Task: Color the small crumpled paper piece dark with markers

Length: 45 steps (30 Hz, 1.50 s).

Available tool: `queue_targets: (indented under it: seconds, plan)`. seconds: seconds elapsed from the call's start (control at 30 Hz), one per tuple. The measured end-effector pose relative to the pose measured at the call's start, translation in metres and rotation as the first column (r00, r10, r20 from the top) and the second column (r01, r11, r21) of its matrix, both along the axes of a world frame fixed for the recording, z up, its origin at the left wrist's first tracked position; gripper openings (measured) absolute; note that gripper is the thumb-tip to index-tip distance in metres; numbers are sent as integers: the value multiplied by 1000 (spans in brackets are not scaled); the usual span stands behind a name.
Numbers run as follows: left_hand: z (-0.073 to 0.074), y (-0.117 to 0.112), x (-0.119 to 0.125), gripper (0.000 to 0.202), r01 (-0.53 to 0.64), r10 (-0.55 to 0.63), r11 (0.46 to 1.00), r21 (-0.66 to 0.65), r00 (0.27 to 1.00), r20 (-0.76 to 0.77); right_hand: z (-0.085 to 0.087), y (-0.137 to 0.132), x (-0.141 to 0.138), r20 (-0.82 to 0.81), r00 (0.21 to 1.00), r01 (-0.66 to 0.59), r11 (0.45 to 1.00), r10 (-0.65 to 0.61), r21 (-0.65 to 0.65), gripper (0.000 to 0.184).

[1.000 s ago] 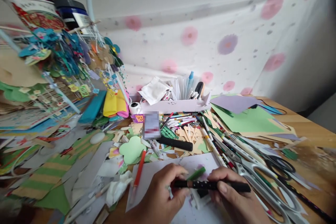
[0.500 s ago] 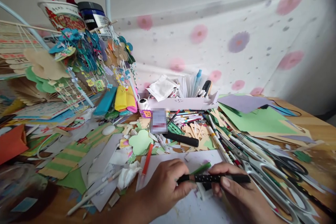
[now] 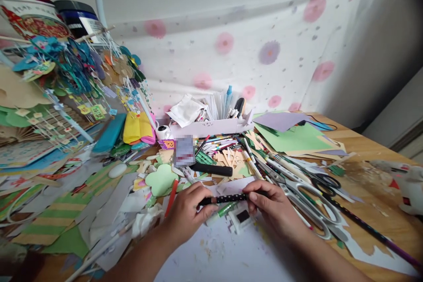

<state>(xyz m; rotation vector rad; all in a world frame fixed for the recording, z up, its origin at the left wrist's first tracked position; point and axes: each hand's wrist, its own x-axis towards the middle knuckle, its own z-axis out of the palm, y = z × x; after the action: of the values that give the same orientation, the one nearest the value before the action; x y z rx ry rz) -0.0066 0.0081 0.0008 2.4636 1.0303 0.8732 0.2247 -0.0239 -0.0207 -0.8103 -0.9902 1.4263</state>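
A black pen with white dots [image 3: 230,198] is held level between my two hands, above a white sheet [image 3: 211,251]. The fingers of my left hand [image 3: 190,209] are closed on its left end. My right hand [image 3: 272,207] pinches the other end between thumb and fingers, partly covering it. Just beneath the pen lie a green-and-clear marker [image 3: 220,214] and a small white piece with a black square [image 3: 243,217]. An orange marker [image 3: 171,198] rests beside my left hand.
Large silver scissors [image 3: 307,200] and black-handled scissors [image 3: 325,183] lie to the right. Behind are paper scraps, several pens and a white box [image 3: 205,128]. Paper hangings [image 3: 79,68] dangle at left. A dotted stick [image 3: 363,224] lies at right.
The view has swung to the right, so the desk items sit further left and a white object appears at the right edge. Both hands still hold the pen, now nearer the back of the sheet.
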Motion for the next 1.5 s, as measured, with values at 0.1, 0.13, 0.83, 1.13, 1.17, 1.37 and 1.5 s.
queue_targets:
  seconds: [0.1,0.13,0.83,1.13,1.17,1.37,1.5]
  plan:
    - [-1,0,0,6,2,-2,1000,-1,1000,-13,-3,0,2,9,1000,2,1000,-2,-1,19]
    - [-1,0,0,6,3,-3,1000,-1,1000,-17,-4,-1,2,9,1000,0,1000,0,-5,19]
    - [1,1,4,9,40,-35,996,76,998,-60,-4,0,6,56,998,35,999,-35,2,16]
    - [2,1,7,5,41,-38,999,34,998,-59,-1,5,10,23,996,86,996,-86,-14,17]
    - [2,0,7,5,31,-30,999,25,998,-64,0,5,10,13,996,86,996,-86,-15,18]
    - [1,-4,8,10,-14,10,1000,-26,991,-132,1,1,11,-74,995,66,996,-70,-63,19]
    - [-1,-4,9,11,-15,7,999,-47,988,-154,0,0,12,-71,996,49,996,-55,-74,20]
